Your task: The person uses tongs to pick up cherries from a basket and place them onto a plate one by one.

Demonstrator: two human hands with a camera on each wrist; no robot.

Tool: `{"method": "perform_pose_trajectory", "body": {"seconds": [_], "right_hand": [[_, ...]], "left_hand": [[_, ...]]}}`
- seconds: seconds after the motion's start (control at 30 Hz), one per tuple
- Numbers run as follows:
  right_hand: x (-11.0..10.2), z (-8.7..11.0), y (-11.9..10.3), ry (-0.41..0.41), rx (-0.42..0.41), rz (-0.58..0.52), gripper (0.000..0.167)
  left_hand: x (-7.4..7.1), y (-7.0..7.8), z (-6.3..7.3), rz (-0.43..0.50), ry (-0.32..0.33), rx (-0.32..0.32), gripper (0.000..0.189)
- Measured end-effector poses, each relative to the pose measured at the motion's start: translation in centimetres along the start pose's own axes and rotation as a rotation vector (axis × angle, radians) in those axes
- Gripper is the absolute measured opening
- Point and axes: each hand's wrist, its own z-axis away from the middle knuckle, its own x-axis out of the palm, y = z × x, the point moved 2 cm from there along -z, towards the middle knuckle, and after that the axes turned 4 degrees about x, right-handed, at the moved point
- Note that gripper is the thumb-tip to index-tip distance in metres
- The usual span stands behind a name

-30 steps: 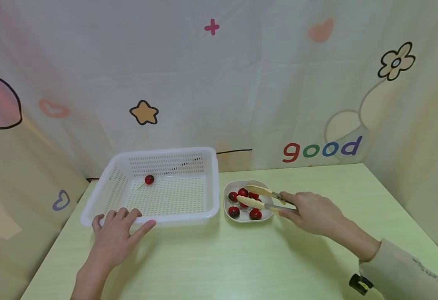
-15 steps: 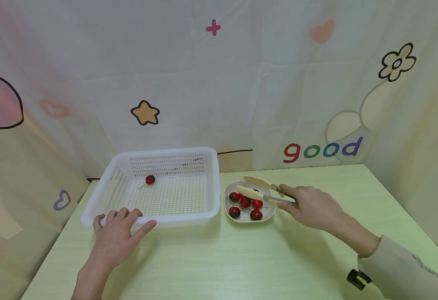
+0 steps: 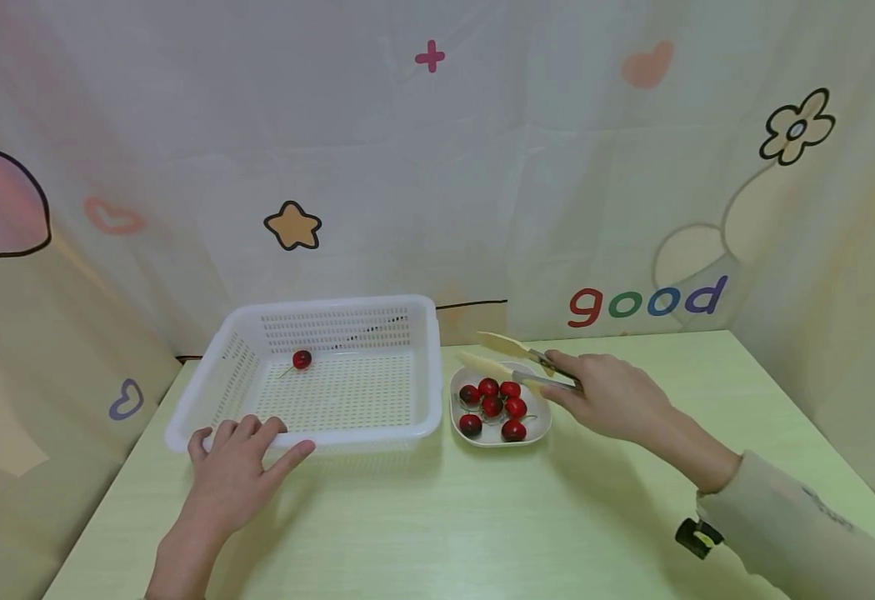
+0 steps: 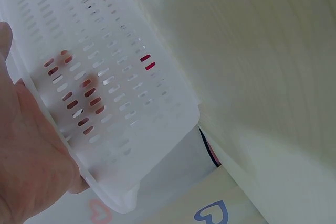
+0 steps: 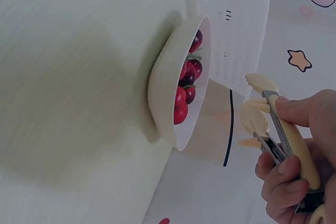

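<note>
My left hand (image 3: pixel 232 479) grips the near rim of a white perforated plastic basket (image 3: pixel 377 437), fingers over the edge; they show through the holes in the left wrist view. One dark red cherry (image 3: pixel 302 359) with a stem lies inside, toward the back left. My right hand (image 3: pixel 621 396) holds a pair of tongs (image 3: pixel 488 367) with cream tips and metal arms. The tips stand apart above the back of a small white bowl (image 3: pixel 538 435), nothing between them. Several cherries (image 3: pixel 492 406) lie in that bowl. From the right wrist view, thumb and fingers wrap the tongs' handle (image 5: pixel 296 148).
Basket and bowl stand side by side on a pale wood-look table (image 3: pixel 437 517). A printed cloth (image 3: pixel 377 167) hangs behind the table's back edge. A small black object (image 3: pixel 698 537) shows by the right sleeve (image 3: pixel 797 525).
My right hand has lifted the tongs up out of the bowl and slightly left, uncovering the cherries. The left hand and basket have stayed in place.
</note>
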Motion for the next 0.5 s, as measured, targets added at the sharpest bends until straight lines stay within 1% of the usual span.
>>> {"method": "perform_pose_trajectory", "body": {"seconds": [0.33,0.5], "right_hand": [[-0.1,-1.8,-1.4,-0.007,0.001,-0.009,0.056],[-0.1,-2.8,-2.3,0.0,-0.013,-0.006,0.055]], "left_hand": [[0.1,-0.1,0.0,0.0,0.002,0.002,0.056],[0.0,-0.1,0.0,0.001,-0.001,-0.001,0.056]]}}
